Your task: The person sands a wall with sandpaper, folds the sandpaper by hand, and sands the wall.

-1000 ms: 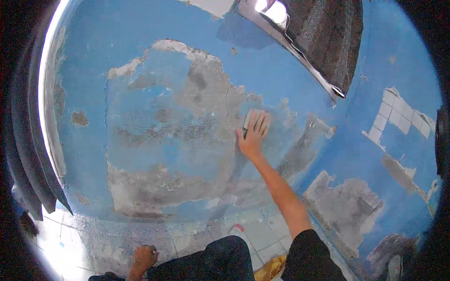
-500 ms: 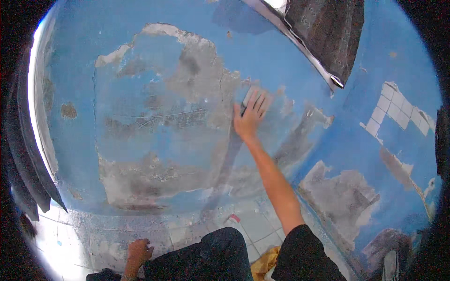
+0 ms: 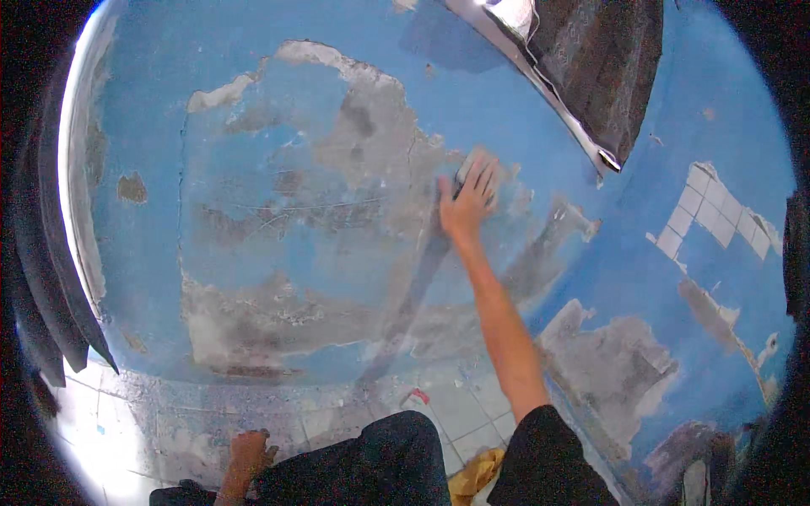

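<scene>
My right hand reaches up to the blue wall, fingers stretched over a small flat block, pale with a dark edge. It looks like a sanding block, pressed to the wall at the right side of a worn grey patch; the palm hides most of it. Low at the left, my left hand stays beside my dark-trousered knee, fingers curled in. Whether anything is inside them cannot be made out.
Dark cloth hangs at the upper right and more dark cloth at the left. White tiles show through the right wall. On the tiled floor lie a red-and-white scrap and a crumpled yellow bag.
The head view has shifted slightly, moving the wall patch rightward in the picture. My right hand and the block have moved slightly upward against the wall. My left hand stays by the knee.
</scene>
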### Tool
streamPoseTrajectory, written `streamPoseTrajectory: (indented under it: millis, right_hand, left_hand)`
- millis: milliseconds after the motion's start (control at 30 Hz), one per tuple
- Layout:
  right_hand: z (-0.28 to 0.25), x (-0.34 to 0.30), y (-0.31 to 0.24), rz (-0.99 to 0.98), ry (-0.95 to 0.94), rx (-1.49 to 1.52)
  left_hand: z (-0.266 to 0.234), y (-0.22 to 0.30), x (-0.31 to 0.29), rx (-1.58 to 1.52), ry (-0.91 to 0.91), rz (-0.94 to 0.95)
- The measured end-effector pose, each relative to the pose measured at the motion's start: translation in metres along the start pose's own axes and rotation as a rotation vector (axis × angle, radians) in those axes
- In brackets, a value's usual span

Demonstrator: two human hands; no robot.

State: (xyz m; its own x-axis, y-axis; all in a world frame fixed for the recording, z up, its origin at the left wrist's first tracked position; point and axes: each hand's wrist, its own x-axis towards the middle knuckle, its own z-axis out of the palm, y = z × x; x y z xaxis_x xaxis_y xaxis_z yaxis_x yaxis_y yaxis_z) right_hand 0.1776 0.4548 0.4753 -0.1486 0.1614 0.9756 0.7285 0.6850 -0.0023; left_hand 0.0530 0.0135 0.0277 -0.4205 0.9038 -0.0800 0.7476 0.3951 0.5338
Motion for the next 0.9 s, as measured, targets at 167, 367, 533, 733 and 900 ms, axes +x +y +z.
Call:
streamPoseTrajectory:
  millis: [167, 367, 533, 733, 900]
  right_hand:
    - [-0.01, -0.04, 0.013, -0.158, -0.083, -0.08]
    - [-0.037, 0.071, 0.008, 0.036, -0.123, 0.132]
    - [-0.007, 0.024, 0.005, 0.107, -0.099, 0.097]
    - [-0.008, -0.032, 0.007, -0.028, -0.157, 0.062]
    - [-0.035, 0.059, 0.003, 0.075, -0.2, 0.121]
  left_hand:
    - [0.002, -0.001, -0.007, 0.065, 0.046, 0.016]
    - [0.015, -0.008, -0.001, 0.049, 0.132, 0.091]
    - [0.005, 0.002, -0.002, 0.077, 0.117, 0.043]
    - [0.004, -0.005, -0.009, 0.075, 0.129, 0.113]
    - [-0.005, 0.006, -0.007, 0.087, 0.047, 0.069]
